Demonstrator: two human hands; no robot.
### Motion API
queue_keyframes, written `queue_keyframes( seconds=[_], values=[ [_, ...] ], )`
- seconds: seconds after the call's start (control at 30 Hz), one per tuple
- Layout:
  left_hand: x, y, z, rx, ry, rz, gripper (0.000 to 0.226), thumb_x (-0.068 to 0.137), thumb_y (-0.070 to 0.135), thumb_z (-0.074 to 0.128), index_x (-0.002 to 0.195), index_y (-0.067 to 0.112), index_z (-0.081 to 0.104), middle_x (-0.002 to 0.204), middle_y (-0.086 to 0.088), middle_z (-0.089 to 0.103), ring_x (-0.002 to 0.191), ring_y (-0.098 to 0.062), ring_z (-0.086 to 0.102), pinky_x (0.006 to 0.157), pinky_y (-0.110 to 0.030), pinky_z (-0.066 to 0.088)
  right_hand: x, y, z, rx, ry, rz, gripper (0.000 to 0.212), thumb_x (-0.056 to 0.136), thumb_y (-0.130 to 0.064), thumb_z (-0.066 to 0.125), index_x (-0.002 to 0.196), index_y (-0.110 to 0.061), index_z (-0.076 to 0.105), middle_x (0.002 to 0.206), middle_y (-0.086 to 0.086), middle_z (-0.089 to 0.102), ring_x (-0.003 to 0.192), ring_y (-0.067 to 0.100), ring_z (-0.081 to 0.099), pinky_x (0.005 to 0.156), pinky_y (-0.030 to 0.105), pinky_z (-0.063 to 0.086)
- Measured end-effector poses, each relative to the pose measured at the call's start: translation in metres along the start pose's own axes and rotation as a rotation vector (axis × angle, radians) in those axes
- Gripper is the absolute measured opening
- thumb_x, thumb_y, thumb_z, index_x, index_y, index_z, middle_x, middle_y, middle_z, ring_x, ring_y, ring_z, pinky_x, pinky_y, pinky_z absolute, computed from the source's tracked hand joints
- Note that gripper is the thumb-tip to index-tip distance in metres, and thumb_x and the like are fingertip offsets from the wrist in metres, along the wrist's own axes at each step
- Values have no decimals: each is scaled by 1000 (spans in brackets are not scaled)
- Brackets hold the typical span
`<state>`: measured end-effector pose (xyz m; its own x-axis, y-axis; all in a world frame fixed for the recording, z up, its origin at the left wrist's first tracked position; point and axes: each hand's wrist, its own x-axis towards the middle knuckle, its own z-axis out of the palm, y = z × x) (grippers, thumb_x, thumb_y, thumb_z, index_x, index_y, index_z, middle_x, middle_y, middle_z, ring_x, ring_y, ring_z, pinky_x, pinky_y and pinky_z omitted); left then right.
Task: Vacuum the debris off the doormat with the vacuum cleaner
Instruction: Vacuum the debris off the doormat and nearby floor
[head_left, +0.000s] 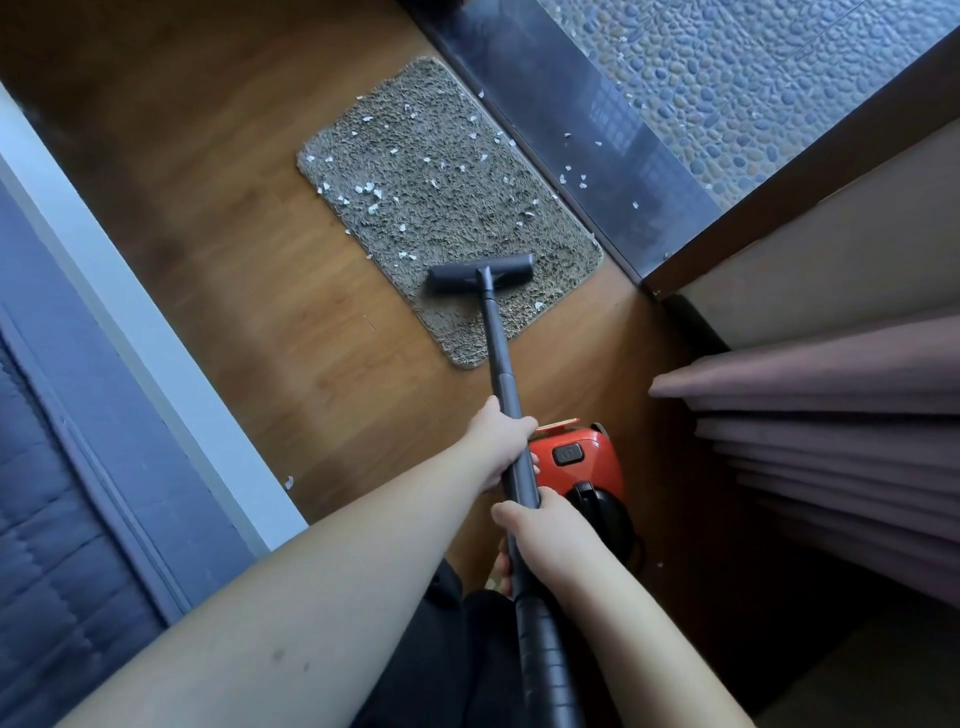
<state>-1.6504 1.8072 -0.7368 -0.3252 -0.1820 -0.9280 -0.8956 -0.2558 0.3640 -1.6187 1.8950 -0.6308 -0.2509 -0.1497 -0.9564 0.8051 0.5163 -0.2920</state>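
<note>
Mat (457, 208) lies on wood floor (249, 270), long edge against dark sill (587, 135). White scraps (371, 189) scattered over far and middle mat; a few on sill. Nozzle (480, 273) sits flat on mat's near part. Wand (497, 343) runs back to me. My left hand (501, 447) wrapped tight round wand, higher up; right hand (545, 535) clamped round it below. Red vacuum (584, 467) on floor just beside my hands. Curtain (831, 415) at right.

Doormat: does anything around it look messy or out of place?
Yes. White scraps litter the doormat, and more have strayed onto the dark threshold beside it. One scrap lies on the wood floor by the white frame.
</note>
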Motion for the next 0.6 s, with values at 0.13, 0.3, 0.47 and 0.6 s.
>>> queue_keyframes(
  seconds=[0.13, 0.3, 0.47, 0.6],
  values=[
    [-2, 3, 22, 55, -29, -1, 83, 76, 28, 60, 150, 23, 21, 120, -26, 58, 83, -37, 70, 71, -50, 61, -5, 5, -16, 50, 20, 17, 21, 89, -9, 50, 110, -5, 47, 52, 13, 51, 33, 21, 47, 38, 24, 43],
    [-12, 4, 28, 54, -29, -2, 79, 88, 22, 58, 154, 28, 16, 125, -22, 58, 61, -24, 66, 53, -33, 57, -12, 11, -26, 96, 6, 3, 21, 91, -11, 52, 111, -8, 49, 55, 12, 50, 36, 19, 47, 40, 25, 45],
    [-7, 4, 31, 120, 5, 36, 91, 65, 38, 56, 149, 29, 23, 127, -18, 58, 102, -41, 67, 83, -54, 58, -15, 12, -26, 87, 2, -37, 19, 92, -14, 51, 110, -8, 48, 52, 10, 50, 36, 20, 47, 41, 26, 45],
    [10, 4, 25, 94, 54, 71, 87, 61, 38, 56, 144, 30, 31, 127, -23, 59, 105, -45, 66, 84, -59, 56, -14, 4, -22, 85, -27, -55, 19, 94, -15, 50, 112, -9, 46, 52, 10, 51, 36, 20, 48, 39, 25, 45]
  ],
)
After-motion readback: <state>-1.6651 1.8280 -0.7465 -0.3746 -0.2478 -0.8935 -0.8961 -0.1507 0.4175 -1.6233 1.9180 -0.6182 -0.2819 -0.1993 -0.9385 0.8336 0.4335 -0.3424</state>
